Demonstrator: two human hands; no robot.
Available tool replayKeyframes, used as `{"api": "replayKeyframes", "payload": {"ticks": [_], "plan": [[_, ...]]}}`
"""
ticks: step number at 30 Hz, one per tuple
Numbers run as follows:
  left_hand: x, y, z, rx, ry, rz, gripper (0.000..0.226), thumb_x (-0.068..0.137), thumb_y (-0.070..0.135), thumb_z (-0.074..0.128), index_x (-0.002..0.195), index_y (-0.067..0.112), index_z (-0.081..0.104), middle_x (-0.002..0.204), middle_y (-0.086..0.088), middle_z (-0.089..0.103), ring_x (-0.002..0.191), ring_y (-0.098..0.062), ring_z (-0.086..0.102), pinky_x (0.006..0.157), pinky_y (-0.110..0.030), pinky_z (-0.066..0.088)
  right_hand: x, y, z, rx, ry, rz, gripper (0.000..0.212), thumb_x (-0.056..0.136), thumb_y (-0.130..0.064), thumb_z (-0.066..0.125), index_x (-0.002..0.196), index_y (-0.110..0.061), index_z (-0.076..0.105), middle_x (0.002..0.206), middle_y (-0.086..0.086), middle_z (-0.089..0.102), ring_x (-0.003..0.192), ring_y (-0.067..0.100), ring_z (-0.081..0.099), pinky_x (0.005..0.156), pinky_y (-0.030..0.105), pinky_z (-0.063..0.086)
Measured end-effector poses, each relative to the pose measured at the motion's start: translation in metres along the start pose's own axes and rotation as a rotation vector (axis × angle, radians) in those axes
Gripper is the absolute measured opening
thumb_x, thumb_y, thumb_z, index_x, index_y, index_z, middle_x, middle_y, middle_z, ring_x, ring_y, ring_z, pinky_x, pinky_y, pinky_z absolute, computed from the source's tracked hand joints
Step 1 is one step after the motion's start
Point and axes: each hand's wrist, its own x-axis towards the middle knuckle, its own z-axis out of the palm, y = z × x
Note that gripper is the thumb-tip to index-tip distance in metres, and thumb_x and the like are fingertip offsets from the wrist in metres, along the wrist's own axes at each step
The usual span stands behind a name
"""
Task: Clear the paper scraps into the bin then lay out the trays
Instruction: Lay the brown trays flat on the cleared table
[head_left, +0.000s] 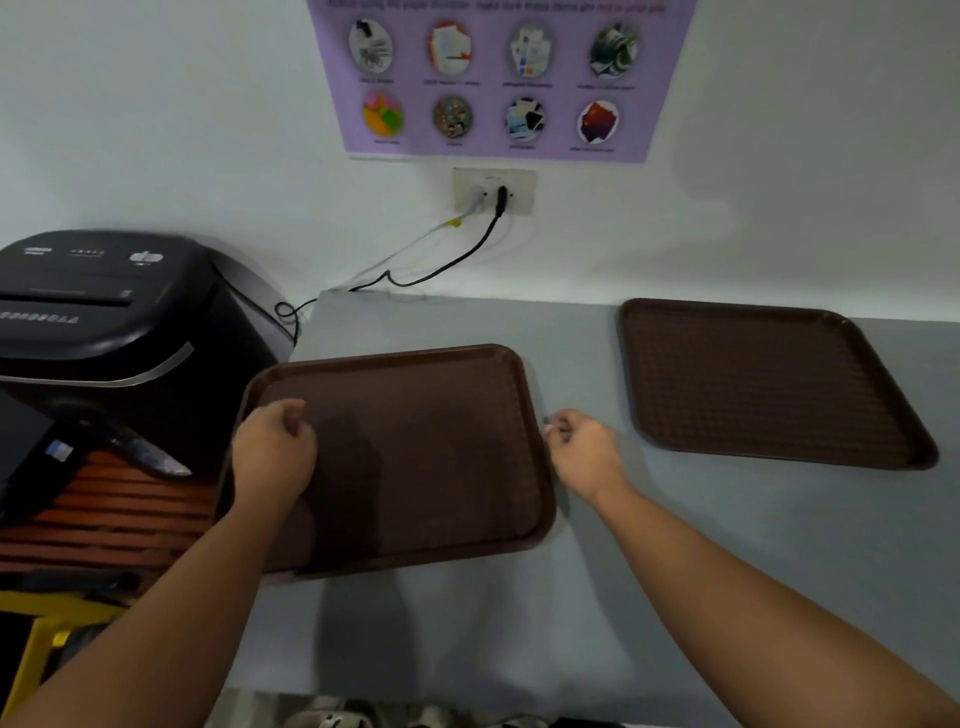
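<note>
Plainly the near tray (426, 457) is the thing to watch. The left hand (272, 447) curls over its left rim and the right hand (582, 447) has its fingers bent in at the right rim, seemingly pinching it, so the hands are well apart with the tray between them. Its left side juts past the end of the grey counter (623, 571), over a stack (114, 514) of reddish trays lower down. If the tray were let go there, it could likely tip off that edge. Its far-left corner also sits close to the black shredder (104, 322), and a push leftward might knock against it. Sliding it too far right could bump the far tray (763, 384), which lies flat by the wall, apart from the first.

By count: two trays on the counter, one stack whose number cannot be told, one shredder, one poster (493, 78) with eight round pictures, one socket (493, 191) with two plugs, two hands. No paper scraps or bin can be made out.
</note>
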Motion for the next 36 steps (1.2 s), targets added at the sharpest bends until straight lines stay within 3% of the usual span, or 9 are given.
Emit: {"api": "replayKeyframes", "payload": {"ticks": [7, 13, 17, 22, 29, 33, 36], "plan": [[-0.037, 0.110, 0.071, -0.090, -0.132, 0.120, 0.022, 0.090, 0.014, 0.061, 0.110, 0.017, 0.071, 0.108, -0.005, 0.071, 0.100, -0.023, 0.067, 0.097, -0.034, 0.049, 0.010, 0.043, -0.083, -0.024, 0.071, -0.059, 0.021, 0.089, -0.024, 0.061, 0.105, -0.012, 0.069, 0.101, 0.008, 0.072, 0.095, 0.024, 0.067, 0.087, 0.030, 0.051], [-0.073, 0.204, 0.134, -0.133, -0.219, 0.192, 0.024, 0.088, 0.014, 0.061, 0.108, 0.018, 0.072, 0.104, -0.002, 0.073, 0.097, -0.020, 0.068, 0.094, -0.031, 0.051, 0.026, 0.095, -0.158, -0.038, 0.154, -0.052, 0.026, 0.091, -0.024, 0.062, 0.111, -0.010, 0.068, 0.105, 0.007, 0.070, 0.094, 0.021, 0.065, 0.089, 0.027, 0.048], [-0.096, 0.260, 0.175, -0.179, -0.277, 0.194, 0.024, 0.088, 0.012, 0.062, 0.110, 0.015, 0.072, 0.104, -0.004, 0.073, 0.097, -0.021, 0.068, 0.089, -0.021, 0.044, 0.040, 0.135, -0.199, -0.072, 0.149, -0.004, 0.029, 0.093, -0.028, 0.059, 0.116, -0.012, 0.066, 0.109, 0.006, 0.068, 0.097, 0.020, 0.064, 0.090, 0.031, 0.050], [-0.115, 0.307, 0.226, -0.171, -0.340, 0.244, 0.026, 0.089, 0.010, 0.062, 0.114, 0.008, 0.069, 0.110, -0.012, 0.070, 0.099, -0.030, 0.067, 0.091, -0.032, 0.047, 0.058, 0.187, -0.241, -0.121, 0.206, 0.040, 0.030, 0.092, -0.029, 0.060, 0.117, -0.012, 0.066, 0.113, 0.006, 0.067, 0.103, 0.023, 0.063, 0.091, 0.028, 0.046], [-0.129, 0.337, 0.279, -0.011, -0.364, 0.142, 0.050, 0.095, 0.018, 0.057, 0.142, 0.002, 0.047, 0.137, -0.018, 0.052, 0.124, -0.035, 0.051, 0.107, -0.042, 0.040, 0.078, 0.256, -0.284, -0.263, 0.263, 0.156, 0.033, 0.089, -0.024, 0.059, 0.119, -0.011, 0.064, 0.128, 0.010, 0.055, 0.119, 0.030, 0.050, 0.101, 0.037, 0.044], [-0.129, 0.340, 0.291, 0.035, -0.322, 0.136, 0.046, 0.093, 0.013, 0.056, 0.136, 0.000, 0.050, 0.128, -0.021, 0.057, 0.121, -0.037, 0.049, 0.106, -0.041, 0.038, 0.083, 0.282, -0.298, -0.312, 0.281, 0.223, 0.046, 0.087, -0.024, 0.059, 0.132, -0.012, 0.054, 0.139, 0.014, 0.043, 0.126, 0.035, 0.041, 0.108, 0.045, 0.038], [-0.126, 0.343, 0.294, 0.054, -0.325, 0.117, 0.042, 0.093, 0.012, 0.057, 0.132, -0.001, 0.052, 0.125, -0.022, 0.057, 0.121, -0.038, 0.048, 0.106, -0.041, 0.037, 0.087, 0.294, -0.305, -0.272, 0.278, 0.313, 0.065, 0.085, -0.023, 0.062, 0.144, -0.013, 0.036, 0.143, 0.015, 0.036, 0.129, 0.034, 0.038, 0.109, 0.046, 0.037]]}}
